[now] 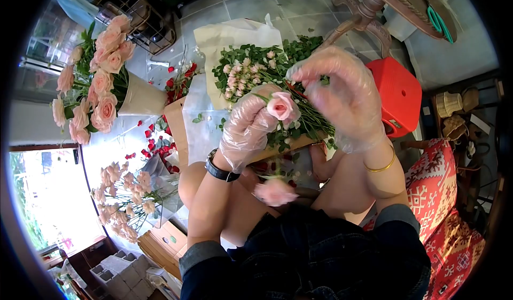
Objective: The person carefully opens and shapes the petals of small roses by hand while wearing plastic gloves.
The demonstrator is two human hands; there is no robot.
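My left hand [248, 130], in a clear plastic glove, is closed around the stem of a pale pink rose [280, 106], whose bloom faces up beside my fingers. My right hand [347, 99], also gloved, hovers to the right of it with curved fingers apart, slightly blurred, and nothing visible in it. Beneath both hands lies a pile of green stems [307, 118] with small pink spray roses [246, 75] on brown paper [211, 38]. Lower down, near my lap, another pink rose [275, 192] looks smeared by motion.
Large pink roses [104, 102] fill a pale bucket [141, 94] at left, with more pink roses [125, 198] below. Red petals [155, 142] litter the tiled floor. A red stool [394, 97] stands at right, under a wooden table [422, 11] holding green-handled scissors [439, 23].
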